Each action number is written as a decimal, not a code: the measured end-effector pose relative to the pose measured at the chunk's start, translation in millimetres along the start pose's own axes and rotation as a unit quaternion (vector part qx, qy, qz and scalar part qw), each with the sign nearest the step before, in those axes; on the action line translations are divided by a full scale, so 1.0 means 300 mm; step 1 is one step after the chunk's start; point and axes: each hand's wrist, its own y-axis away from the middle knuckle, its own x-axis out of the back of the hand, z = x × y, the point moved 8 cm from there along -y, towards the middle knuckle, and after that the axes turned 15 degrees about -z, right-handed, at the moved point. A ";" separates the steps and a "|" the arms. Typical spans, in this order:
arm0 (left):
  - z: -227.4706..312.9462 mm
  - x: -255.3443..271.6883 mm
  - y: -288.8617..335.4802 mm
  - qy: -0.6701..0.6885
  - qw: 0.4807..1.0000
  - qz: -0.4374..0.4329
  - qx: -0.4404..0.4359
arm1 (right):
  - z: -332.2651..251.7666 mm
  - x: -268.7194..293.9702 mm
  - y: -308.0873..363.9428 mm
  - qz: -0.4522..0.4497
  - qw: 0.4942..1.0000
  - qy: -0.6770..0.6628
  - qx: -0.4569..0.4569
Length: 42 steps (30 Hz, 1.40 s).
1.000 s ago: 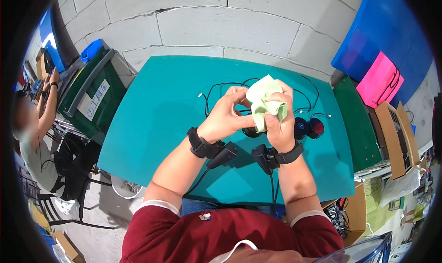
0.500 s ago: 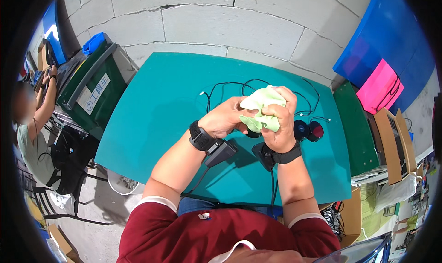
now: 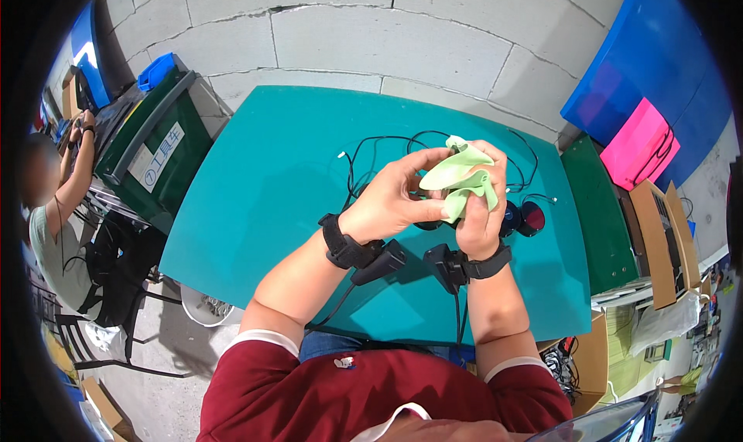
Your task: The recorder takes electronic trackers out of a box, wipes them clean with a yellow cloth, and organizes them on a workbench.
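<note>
A crumpled light green cloth (image 3: 461,175) is held above the teal table (image 3: 263,179) by both my hands. My left hand (image 3: 391,202) pinches its left side with thumb and fingers. My right hand (image 3: 481,210) wraps around its right side, and under the cloth it seems to grip a dark object, mostly hidden. Both wrists carry black bands with small black devices (image 3: 379,262). Just right of my right hand lie dark round goggles or glasses with a reddish lens (image 3: 526,217).
Thin black cables (image 3: 371,152) loop over the table behind my hands. A green bin (image 3: 147,155) stands at the left, where another person (image 3: 54,202) sits. Blue and pink panels (image 3: 642,144) and cardboard boxes (image 3: 658,241) are at the right.
The cloth was bunched tightly between both hands half a second ago; now my left hand has pulled it open a little and it stands higher over my right hand.
</note>
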 end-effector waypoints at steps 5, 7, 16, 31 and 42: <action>0.052 -0.018 0.008 -0.129 0.991 0.033 -0.031 | 0.019 0.015 0.002 0.021 0.996 -0.071 -0.048; 0.081 -0.027 0.010 -0.256 0.965 0.052 -0.031 | 0.056 0.010 0.006 0.029 0.978 -0.184 -0.097; 0.150 -0.079 0.013 -0.486 0.866 0.056 -0.109 | 0.103 -0.008 0.027 0.061 0.883 -0.442 -0.149; 0.130 -0.140 0.009 -0.474 0.864 -0.041 -0.164 | 0.130 0.025 0.019 0.055 0.874 -0.462 -0.138; 0.035 0.069 -0.010 0.321 0.933 -0.088 -0.136 | 0.248 0.034 0.071 0.172 0.743 -0.609 -0.219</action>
